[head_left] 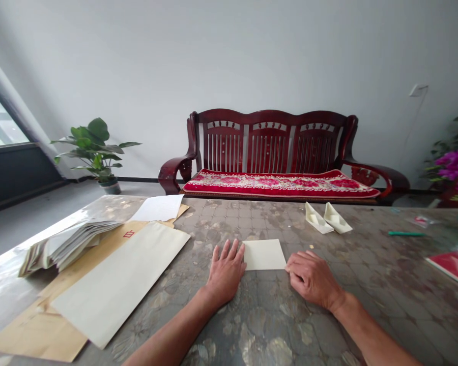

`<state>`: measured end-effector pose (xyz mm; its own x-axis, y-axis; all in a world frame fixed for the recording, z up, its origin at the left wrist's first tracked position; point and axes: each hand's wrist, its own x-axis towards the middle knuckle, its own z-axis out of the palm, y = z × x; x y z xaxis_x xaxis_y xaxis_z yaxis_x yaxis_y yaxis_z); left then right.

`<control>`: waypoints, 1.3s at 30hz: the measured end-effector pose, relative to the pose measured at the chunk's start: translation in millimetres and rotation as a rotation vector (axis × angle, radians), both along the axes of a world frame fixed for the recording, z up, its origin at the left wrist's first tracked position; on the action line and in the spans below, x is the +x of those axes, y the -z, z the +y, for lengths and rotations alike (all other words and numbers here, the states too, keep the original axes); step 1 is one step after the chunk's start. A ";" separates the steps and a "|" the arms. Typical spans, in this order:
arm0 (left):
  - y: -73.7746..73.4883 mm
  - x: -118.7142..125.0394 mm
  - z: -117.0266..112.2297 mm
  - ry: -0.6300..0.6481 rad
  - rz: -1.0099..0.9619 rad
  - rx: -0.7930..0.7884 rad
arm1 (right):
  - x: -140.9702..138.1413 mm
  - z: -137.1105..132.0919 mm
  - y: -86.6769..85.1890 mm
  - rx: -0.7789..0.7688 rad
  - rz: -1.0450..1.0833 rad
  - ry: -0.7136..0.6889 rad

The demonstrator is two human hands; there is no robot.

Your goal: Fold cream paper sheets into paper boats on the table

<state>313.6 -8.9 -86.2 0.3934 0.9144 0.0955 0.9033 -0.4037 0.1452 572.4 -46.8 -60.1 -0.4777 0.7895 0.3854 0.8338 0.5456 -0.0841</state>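
A cream sheet of paper [264, 254], rectangular and possibly folded, lies flat on the patterned table. Along its left edge rests my left hand [226, 267], palm down with the fingers spread. My right hand [313, 278] is curled, its thumb and forefinger pinched at the sheet's lower right corner. Two folded paper boats [317, 218] stand side by side beyond my right hand. A tiny scrap [311, 246] lies just past the same hand.
To the left lie a large pale sheet [124, 284], brown envelopes [38, 330], and a fanned stack of papers [72, 244]. A green pen [406, 233] and a red booklet [452, 267] lie at the right. Behind the table stands a wooden bench [269, 147].
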 end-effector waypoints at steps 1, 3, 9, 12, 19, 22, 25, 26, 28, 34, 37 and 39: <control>-0.4 -1.3 -0.3 -0.008 -0.005 -0.001 | 0.1 0.3 1.1 0.019 -0.005 0.018; -1.4 -3.6 -0.9 -0.025 -0.025 -0.009 | -1.6 0.2 3.5 0.056 -0.023 0.048; -7.4 -5.6 -1.5 -0.087 -0.185 -0.058 | -14.6 0.0 10.8 0.074 -0.021 0.092; -11.2 -3.1 -2.5 -0.143 -0.282 -0.066 | -21.5 4.6 13.4 0.047 -0.020 0.073; -13.7 -0.5 5.7 -0.272 -0.424 -0.093 | -29.8 11.9 19.5 0.074 -0.030 0.076; -7.1 -2.2 19.0 -0.312 -0.620 -0.200 | -31.7 10.6 19.3 0.070 -0.051 0.069; -3.1 -1.9 28.9 -0.355 -0.929 -0.394 | -32.8 10.0 18.1 0.067 -0.042 0.058; -3.1 -1.4 30.3 -0.358 -1.033 -0.452 | -33.0 10.1 17.7 0.067 -0.037 0.053; -4.3 0.4 30.5 -0.347 -1.193 -0.525 | -33.4 10.4 17.2 0.069 -0.027 0.043; -1.5 8.3 21.8 -0.242 -1.142 -0.414 | -33.7 11.0 18.3 0.066 -0.005 0.043; -0.4 10.0 14.4 -0.187 -0.959 -0.315 | -32.0 12.1 21.0 0.084 0.020 0.117; -2.9 9.0 8.0 -0.180 -0.811 -0.182 | -29.9 13.1 21.9 0.146 0.058 0.183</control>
